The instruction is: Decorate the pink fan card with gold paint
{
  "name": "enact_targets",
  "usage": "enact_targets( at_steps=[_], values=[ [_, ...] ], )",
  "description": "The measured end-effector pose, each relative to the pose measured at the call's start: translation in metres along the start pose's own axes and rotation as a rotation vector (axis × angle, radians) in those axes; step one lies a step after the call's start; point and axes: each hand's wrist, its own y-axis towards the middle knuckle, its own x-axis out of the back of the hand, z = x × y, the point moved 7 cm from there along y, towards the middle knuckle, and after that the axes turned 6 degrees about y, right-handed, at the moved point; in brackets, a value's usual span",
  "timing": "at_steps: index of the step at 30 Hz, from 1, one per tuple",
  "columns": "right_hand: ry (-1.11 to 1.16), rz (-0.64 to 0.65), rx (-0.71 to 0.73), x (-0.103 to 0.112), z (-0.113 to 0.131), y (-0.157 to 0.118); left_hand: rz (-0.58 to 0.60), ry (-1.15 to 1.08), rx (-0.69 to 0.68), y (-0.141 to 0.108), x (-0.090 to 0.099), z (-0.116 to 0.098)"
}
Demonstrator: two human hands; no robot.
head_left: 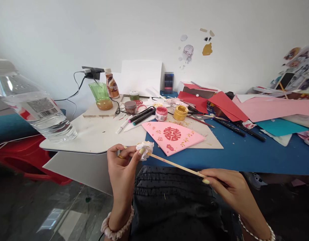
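Wooden stick clamped in right hand fingers, tip touching crumpled white tissue, pinched by left hand fingers, above desk edge. Gold paint jar, pink paint jar placed beyond pink paper fan.

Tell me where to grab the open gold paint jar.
Grip the gold paint jar around its round body, below the open top, coming from the near side. It stands upright with gold paint showing at the mouth, so reaching over the top risks smearing, and the pink paint jar sits close on its left.
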Motion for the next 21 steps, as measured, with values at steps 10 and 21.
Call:
enact_targets(
  at_steps=[10,21],
  values=[
    [0.069,0.025,0.015,-0.005,-0.007,0.000,0.026,0.011,-0.018,-0.003,-0.002,-0.005],
    [0.120,0.020,-0.140,0.001,-0.025,-0.005,-0.237,0.374,-0.249,0.039,0.044,-0.008]
  ],
)
